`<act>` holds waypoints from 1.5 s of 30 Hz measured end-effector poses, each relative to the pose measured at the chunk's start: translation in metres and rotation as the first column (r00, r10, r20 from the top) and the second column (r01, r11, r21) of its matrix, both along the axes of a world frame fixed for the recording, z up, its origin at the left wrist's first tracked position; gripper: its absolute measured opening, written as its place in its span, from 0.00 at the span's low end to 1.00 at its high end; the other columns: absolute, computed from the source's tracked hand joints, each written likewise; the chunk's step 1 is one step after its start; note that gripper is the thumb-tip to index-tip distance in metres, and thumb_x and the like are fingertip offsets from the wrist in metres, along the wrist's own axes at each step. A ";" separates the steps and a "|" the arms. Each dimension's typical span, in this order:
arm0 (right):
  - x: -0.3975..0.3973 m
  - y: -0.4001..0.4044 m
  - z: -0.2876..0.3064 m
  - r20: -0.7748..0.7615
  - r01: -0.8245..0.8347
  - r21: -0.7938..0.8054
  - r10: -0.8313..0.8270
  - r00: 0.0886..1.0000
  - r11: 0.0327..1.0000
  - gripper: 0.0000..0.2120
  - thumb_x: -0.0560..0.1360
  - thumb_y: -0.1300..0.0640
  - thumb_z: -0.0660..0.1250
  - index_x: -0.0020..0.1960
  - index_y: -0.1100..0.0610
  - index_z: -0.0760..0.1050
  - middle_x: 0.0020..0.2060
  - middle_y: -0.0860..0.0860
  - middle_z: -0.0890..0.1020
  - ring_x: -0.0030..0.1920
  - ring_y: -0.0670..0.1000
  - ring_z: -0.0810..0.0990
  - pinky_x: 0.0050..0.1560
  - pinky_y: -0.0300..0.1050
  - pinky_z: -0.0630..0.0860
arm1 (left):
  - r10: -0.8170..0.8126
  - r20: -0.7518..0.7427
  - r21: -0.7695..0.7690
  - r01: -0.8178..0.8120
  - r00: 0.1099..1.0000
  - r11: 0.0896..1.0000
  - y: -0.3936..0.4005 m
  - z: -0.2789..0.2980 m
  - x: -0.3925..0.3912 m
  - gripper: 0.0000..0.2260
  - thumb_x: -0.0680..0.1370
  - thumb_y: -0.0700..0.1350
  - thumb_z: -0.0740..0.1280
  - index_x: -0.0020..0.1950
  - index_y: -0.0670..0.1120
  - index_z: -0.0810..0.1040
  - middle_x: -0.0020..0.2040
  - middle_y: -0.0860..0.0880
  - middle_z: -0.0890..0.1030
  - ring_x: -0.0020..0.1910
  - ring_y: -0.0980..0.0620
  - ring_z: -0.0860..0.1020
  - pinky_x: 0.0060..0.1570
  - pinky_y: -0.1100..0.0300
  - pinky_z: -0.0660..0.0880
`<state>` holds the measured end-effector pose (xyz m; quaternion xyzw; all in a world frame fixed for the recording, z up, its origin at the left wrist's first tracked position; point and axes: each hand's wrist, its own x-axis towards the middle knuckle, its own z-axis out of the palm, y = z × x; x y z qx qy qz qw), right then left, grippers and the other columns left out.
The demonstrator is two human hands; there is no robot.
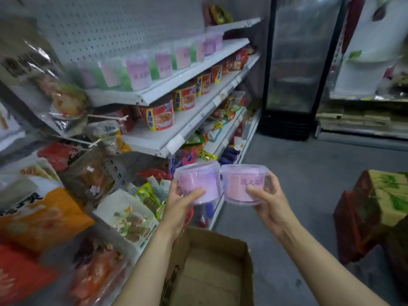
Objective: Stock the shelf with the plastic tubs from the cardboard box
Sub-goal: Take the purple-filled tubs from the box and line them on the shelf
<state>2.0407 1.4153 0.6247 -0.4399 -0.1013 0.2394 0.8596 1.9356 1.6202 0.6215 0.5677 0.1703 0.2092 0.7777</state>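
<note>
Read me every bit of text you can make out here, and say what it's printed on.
"洗衣凝": tub in the right hand, the line cut off by a finger.
Tub in the left hand: none readable.
Shelf tubs: too blurred.
Noodle cups and snack bags: too blurred.

I am looking into a small grocery shop. Up and to the left of my hands runs a white metal gondola shelf (pixel 176 82) with a perforated pegboard back, its tiers holding a row of clear plastic tubs of pink and green stuff (pixel 139 72) and, one tier lower, red and yellow instant noodle bowls (pixel 160 117). Left of my hands hang glossy foil snack packets (pixel 44 208) on pegs. Beyond my hands stands a tall black glass-door display fridge (pixel 298 62); its contents are blurred, perhaps bare racks. The bare grey concrete floor (pixel 298 184) forms an aisle.
</note>
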 end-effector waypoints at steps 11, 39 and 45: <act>0.119 -0.083 0.176 0.267 0.066 0.063 -0.081 0.960 0.996 0.47 0.50 0.59 0.81 0.68 0.56 0.69 0.57 0.61 0.81 0.52 0.56 0.82 0.42 0.45 0.81 | -0.004 0.158 0.092 -0.010 0.987 0.996 -0.080 0.173 0.118 0.31 0.64 0.38 0.79 0.65 0.45 0.75 0.59 0.40 0.83 0.55 0.43 0.82 0.46 0.55 0.80; 0.492 0.011 0.278 0.430 0.094 0.079 -0.119 0.895 0.992 0.43 0.56 0.60 0.83 0.67 0.49 0.70 0.59 0.60 0.80 0.55 0.60 0.83 0.45 0.51 0.81 | 0.052 0.255 0.295 -0.129 0.966 0.947 0.019 0.282 0.492 0.37 0.61 0.47 0.83 0.68 0.51 0.74 0.58 0.47 0.84 0.55 0.48 0.83 0.56 0.49 0.80; 0.590 0.043 0.276 0.434 0.067 0.106 -0.106 0.895 0.992 0.43 0.55 0.60 0.82 0.67 0.50 0.70 0.58 0.61 0.80 0.55 0.60 0.82 0.44 0.50 0.81 | 0.077 0.274 0.330 -0.169 0.959 0.929 0.049 0.279 0.591 0.35 0.62 0.47 0.81 0.67 0.48 0.73 0.56 0.48 0.84 0.52 0.52 0.84 0.46 0.60 0.80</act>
